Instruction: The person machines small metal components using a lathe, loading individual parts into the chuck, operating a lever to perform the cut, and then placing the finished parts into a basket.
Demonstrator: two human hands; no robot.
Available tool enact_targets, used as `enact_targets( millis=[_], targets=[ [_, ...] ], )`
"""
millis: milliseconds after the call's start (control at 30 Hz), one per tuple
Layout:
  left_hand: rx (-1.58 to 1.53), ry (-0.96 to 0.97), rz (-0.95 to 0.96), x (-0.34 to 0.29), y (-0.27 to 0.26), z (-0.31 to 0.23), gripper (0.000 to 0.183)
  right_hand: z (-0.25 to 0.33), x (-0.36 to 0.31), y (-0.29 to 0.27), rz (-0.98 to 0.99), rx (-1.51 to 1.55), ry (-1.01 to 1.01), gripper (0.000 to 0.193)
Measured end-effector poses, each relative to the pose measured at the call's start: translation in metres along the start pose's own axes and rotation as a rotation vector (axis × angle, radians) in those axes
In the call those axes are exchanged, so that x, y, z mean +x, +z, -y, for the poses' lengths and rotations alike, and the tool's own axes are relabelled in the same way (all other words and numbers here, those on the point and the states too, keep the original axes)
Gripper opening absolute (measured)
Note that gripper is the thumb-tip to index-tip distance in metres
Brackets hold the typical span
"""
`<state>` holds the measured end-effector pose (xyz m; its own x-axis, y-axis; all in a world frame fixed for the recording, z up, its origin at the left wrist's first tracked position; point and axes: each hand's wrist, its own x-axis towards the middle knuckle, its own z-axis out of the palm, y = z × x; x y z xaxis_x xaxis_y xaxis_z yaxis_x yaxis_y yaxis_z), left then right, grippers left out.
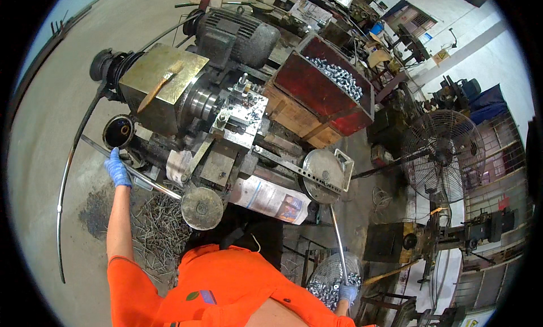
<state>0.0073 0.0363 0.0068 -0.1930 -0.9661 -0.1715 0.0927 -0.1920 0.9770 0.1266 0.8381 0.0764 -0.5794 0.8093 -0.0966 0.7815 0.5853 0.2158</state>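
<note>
My left hand (117, 170), in a blue glove, is closed round a metal lever (153, 184) that runs to a round grey hub (202, 208) on the near side of a lathe-like machine (161, 109). Low on the right, my right hand (348, 294), also gloved, is closed on the lower end of a second long lever (337, 233). That lever's top meets a round disc (323, 175). Between the hands, a shiny tool block (242, 120) with dark chips on it faces the spindle (205, 103). A wooden-handled brush (155, 92) lies on the headstock.
A red bin (317, 89) full of small metal parts stands on a wooden crate (294, 115) behind the machine. A basket (334, 270) of similar parts sits beside my right hand. Metal shavings (161, 231) cover the floor at left. A large fan (444, 154) stands right.
</note>
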Motion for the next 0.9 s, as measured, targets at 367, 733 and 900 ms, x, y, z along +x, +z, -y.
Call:
enact_targets(
  millis=[367,733,900],
  targets=[
    [-0.067,-0.004,0.023,-0.004,0.004,-0.003,0.026,-0.017,0.017,0.029,-0.032,0.032,0.128,0.048],
    [-0.046,-0.009,0.014,0.004,0.000,0.004,0.028,-0.019,0.015,0.033,0.047,0.023,0.125,0.050],
    [-0.062,0.020,0.017,-0.001,0.002,-0.001,0.027,-0.014,0.003,0.023,0.031,0.022,0.118,0.055]
  ],
)
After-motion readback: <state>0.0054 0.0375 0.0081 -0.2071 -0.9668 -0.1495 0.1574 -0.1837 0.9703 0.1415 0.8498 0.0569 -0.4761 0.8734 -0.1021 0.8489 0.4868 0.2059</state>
